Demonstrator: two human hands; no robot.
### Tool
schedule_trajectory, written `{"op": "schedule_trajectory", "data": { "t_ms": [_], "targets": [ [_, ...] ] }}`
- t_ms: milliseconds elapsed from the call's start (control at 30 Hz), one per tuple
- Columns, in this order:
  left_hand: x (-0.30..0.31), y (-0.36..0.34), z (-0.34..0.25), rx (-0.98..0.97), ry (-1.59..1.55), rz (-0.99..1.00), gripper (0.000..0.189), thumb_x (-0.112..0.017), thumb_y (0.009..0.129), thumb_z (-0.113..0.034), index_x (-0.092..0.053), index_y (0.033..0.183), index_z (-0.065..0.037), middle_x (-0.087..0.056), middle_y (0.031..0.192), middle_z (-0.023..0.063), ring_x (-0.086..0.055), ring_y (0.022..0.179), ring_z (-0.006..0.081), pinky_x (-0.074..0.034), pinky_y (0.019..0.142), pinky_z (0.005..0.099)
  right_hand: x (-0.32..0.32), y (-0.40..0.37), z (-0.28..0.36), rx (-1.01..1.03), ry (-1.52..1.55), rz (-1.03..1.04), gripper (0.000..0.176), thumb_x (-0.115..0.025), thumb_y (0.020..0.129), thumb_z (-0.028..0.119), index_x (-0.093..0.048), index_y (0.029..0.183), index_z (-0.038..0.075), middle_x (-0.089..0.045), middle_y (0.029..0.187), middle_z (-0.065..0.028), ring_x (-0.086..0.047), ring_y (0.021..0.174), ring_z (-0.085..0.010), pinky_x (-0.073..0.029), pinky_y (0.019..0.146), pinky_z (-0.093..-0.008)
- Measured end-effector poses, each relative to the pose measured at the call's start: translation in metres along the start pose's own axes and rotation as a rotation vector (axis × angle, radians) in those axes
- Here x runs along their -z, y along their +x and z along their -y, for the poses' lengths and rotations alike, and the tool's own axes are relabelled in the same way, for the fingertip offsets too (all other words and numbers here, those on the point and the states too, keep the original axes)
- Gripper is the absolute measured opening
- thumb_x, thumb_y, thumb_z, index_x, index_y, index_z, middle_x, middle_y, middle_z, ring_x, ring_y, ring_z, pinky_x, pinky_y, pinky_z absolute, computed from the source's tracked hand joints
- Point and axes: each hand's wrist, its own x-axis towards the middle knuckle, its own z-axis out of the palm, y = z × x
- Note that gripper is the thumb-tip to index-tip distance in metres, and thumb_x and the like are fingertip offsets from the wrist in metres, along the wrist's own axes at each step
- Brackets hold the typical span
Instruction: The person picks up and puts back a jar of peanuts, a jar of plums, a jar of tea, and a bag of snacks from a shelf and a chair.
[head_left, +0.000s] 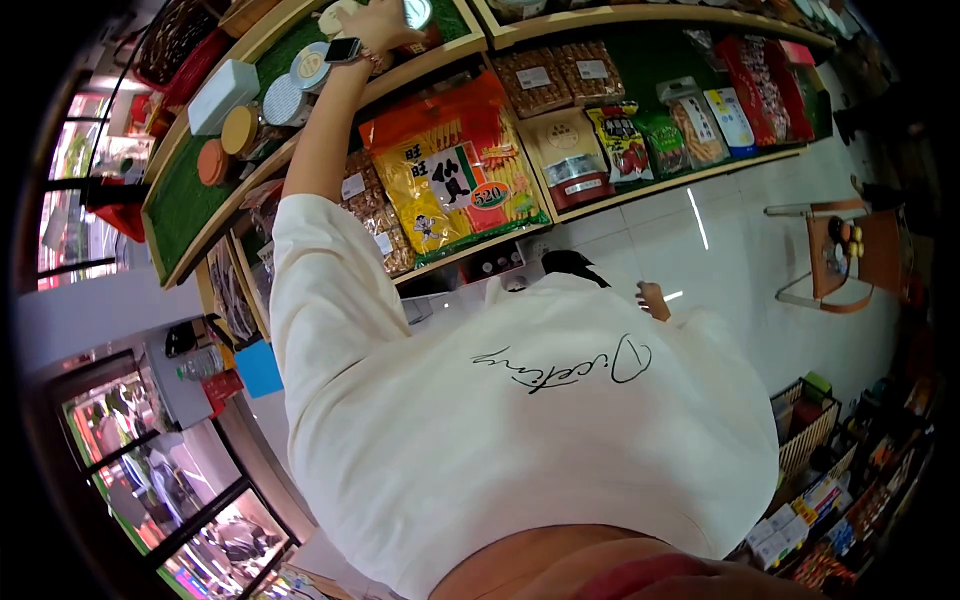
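Left hand [378, 24]: was among jars [312, 66], grip unclear
Right hand [653, 300]: hung free, grip released
Beside jars: white box [223, 97] stood

Upper shelf [177, 262]: wood-edged, green turf lining, raised rim.
Upper shelf, left to right: orange-lidded jar [212, 162], yellow-lidded jar [240, 130], white box [222, 97], grey-lidded jar [286, 101], white-lidded jar [311, 66], dark red jar [424, 38].
Lower shelf [640, 197], left bay: labelled brown packs [375, 207] beside large yellow-red bag [450, 165].
Lower shelf, right bay, back: two brown packs [560, 78].
Lower shelf, right bay, front: beige pouch [553, 130], red tub [580, 187], black-yellow bag [621, 142], green bag [663, 143], clear bag [694, 122], blue-white pack [731, 119], red bag [765, 88].
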Motion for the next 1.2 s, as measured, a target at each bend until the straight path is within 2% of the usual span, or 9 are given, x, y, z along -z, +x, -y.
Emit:
{"op": "schedule_trajectory", "data": {
  "t_ms": [200, 400, 567, 633, 667, 900, 1000, 1167, 1200],
  "targets": [
    [-0.052, 0.021, 0.031, -0.067, 0.115, -0.029, 0.078, -0.074, 0.062, -0.045, -0.044, 0.121, -0.003, -0.055, 0.114, 0.0219, -0.050, 0.112, 0.0338, -0.044, 0.085, 0.0426, 0.003, -0.047, -0.087, -0.016, 0.196, -0.037, 0.040, -0.055, 0.081, 0.032, -0.057, 0.110, 0.005, -0.062, 0.094, -0.0111, -0.058, 0.076, -0.0224, -0.048, 0.066, -0.0381],
    [-0.088, -0.041, -0.092, -0.067, 0.361, -0.539, 0.078, -0.070, 0.070, -0.047, -0.038, 0.134, -0.018, -0.030, 0.142, 0.0199, -0.025, 0.130, 0.0436, -0.025, 0.096, 0.0673, -0.029, -0.019, -0.147, 0.303, -0.105, -0.122, 0.034, -0.060, 0.080, 0.028, -0.064, 0.101, 0.001, -0.065, 0.096, -0.0156, -0.060, 0.090, -0.0261, -0.046, 0.083, -0.0360],
    [-0.293, -0.136, -0.248, -0.626, 0.477, -0.052, 0.068, -0.062, 0.073, -0.054, -0.049, 0.126, -0.014, -0.038, 0.136, 0.0215, -0.027, 0.130, 0.0425, -0.021, 0.100, 0.0643, -0.002, -0.033, -0.172, 0.285, 0.044, -0.200, 0.034, -0.059, 0.080, 0.029, -0.064, 0.101, 0.003, -0.065, 0.098, -0.0161, -0.061, 0.092, -0.0279, -0.047, 0.084, -0.0361],
    [-0.301, -0.175, -0.331, -0.829, -0.034, 0.826, 0.068, -0.055, 0.072, -0.061, -0.057, 0.118, -0.011, -0.053, 0.123, 0.0194, -0.041, 0.121, 0.0391, -0.028, 0.096, 0.0643, 0.015, -0.028, -0.189, 0.274, 0.154, -0.298, 0.034, -0.059, 0.080, 0.030, -0.065, 0.101, 0.003, -0.065, 0.099, -0.0162, -0.061, 0.093, -0.0286, -0.047, 0.084, -0.0362],
    [-0.419, -0.200, -0.340, -0.974, 0.060, 0.795, 0.065, -0.056, 0.071, -0.059, -0.059, 0.116, -0.012, -0.053, 0.125, 0.0139, -0.042, 0.121, 0.0356, -0.027, 0.096, 0.0626, 0.027, -0.024, -0.194, 0.255, 0.229, -0.327, 0.034, -0.059, 0.080, 0.031, -0.065, 0.101, 0.004, -0.065, 0.099, -0.0163, -0.061, 0.093, -0.0290, -0.047, 0.084, -0.0362],
    [-0.523, -0.223, -0.430, -1.035, -0.340, 0.909, 0.040, -0.053, 0.084, -0.031, -0.057, 0.119, -0.010, -0.059, 0.114, 0.0151, -0.054, 0.109, 0.0314, -0.040, 0.094, 0.0353, 0.110, -0.007, -0.239, -0.011, 0.590, -0.416, 0.037, -0.059, 0.078, 0.033, -0.062, 0.102, 0.005, -0.066, 0.087, -0.0130, -0.061, 0.067, -0.0218, -0.050, 0.057, -0.0338],
    [-0.468, -0.176, -0.470, -0.503, -0.456, 1.124, 0.039, -0.053, 0.084, -0.031, -0.060, 0.113, -0.007, -0.061, 0.109, 0.0174, -0.056, 0.106, 0.0317, -0.042, 0.092, 0.0362, 0.151, -0.021, -0.252, -0.155, 0.804, -0.405, 0.039, -0.059, 0.078, 0.033, -0.058, 0.107, 0.006, -0.065, 0.087, -0.0114, -0.058, 0.066, -0.0180, -0.047, 0.054, -0.0340],
    [-0.499, -0.082, -0.512, -1.093, 0.018, 1.037, 0.040, -0.050, 0.083, -0.029, -0.061, 0.109, -0.001, -0.063, 0.107, 0.0184, -0.058, 0.101, 0.0362, -0.045, 0.087, 0.0383, 0.176, -0.017, -0.282, -0.222, 0.841, -0.480, 0.038, -0.056, 0.079, 0.031, -0.057, 0.108, 0.007, -0.065, 0.084, -0.0106, -0.058, 0.063, -0.0188, -0.048, 0.053, -0.0341],
    [-0.494, -0.076, -0.528, -0.894, -0.105, 1.078, 0.039, -0.049, 0.083, -0.029, -0.062, 0.108, -0.001, -0.063, 0.107, 0.0183, -0.058, 0.101, 0.0361, -0.045, 0.087, 0.0382, 0.176, -0.015, -0.289, -0.252, 0.830, -0.441, 0.037, -0.056, 0.079, 0.031, -0.058, 0.107, 0.007, -0.065, 0.084, -0.0102, -0.058, 0.063, -0.0190, -0.048, 0.053, -0.0339]
  ]
}}
